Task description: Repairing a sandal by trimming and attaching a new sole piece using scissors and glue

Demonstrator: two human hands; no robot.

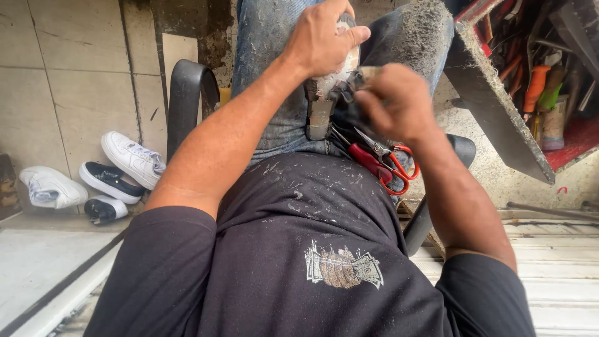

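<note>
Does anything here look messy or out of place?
Yes. Pale shavings and dust are scattered over the black shirt, below the shoe gripped by the left hand. Red-handled scissors lie loose in the lap, under the blurred right hand.

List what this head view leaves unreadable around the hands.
- Shoe: mostly hidden under the left hand.
- Right hand: motion-blurred; whatever it grips cannot be told.
- Scissors: blade tips hidden behind the right hand.
- Tools in the red box: cluttered and cut by the right edge.
</note>
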